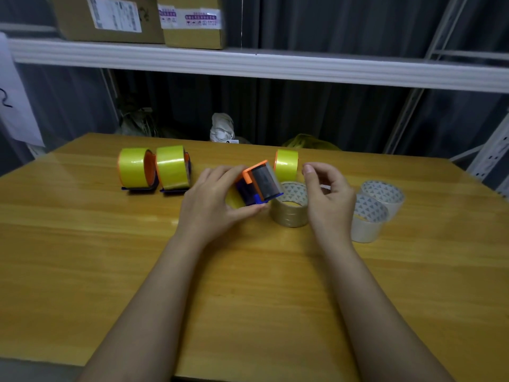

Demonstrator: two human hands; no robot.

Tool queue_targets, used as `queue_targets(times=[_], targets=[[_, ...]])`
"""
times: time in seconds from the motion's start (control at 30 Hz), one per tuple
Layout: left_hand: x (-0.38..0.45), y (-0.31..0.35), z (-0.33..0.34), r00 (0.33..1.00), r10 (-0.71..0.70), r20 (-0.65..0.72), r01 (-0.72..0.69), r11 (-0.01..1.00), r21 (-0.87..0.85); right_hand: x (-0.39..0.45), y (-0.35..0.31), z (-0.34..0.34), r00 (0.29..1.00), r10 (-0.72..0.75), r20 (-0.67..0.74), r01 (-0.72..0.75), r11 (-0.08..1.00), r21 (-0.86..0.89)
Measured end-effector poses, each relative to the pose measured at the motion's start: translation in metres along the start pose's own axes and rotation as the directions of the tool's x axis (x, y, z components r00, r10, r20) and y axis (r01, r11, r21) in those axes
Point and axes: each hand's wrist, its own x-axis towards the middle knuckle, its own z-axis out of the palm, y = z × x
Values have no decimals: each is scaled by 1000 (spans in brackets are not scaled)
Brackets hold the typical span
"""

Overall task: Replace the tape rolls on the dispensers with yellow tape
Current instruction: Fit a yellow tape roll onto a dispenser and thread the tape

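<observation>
1. Holding a third dispenser [257,183] tilted above the table [248,271], the left hand [212,199] has its fingers curled round the orange-and-blue body; a bit of yellow shows beneath it, though whether that is a roll already seated I cannot tell.
2. The right hand [327,194] hovers just right of that dispenser, fingers loosely curled with thumb and forefinger near each other, holding nothing I can make out.
3. Two dispensers [154,169] at far left already carry yellow tape, so that part looks done.
4. One spare yellow roll [286,164] stands on edge just beyond the hands.
5. A tan roll [290,208] lies flat between the hands, crowding the working spot; two pale rolls [374,208] sit at right.
6. Cardboard boxes [137,17] rest on the far shelf.
</observation>
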Motion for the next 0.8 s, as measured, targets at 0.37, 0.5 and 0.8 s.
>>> queue_targets(times=[0.37,0.5,0.8], targets=[[-2,0,3,998,64,14,-64,997,39,-2,-4,4,944,155,292,-176,983,44],[-3,0,3,997,72,10,-72,997,41,-1,-2,3,943,153,294,-183,980,76],[-3,0,3,997,72,19,-73,996,46,1,-2,2,960,145,241,-176,978,115]])
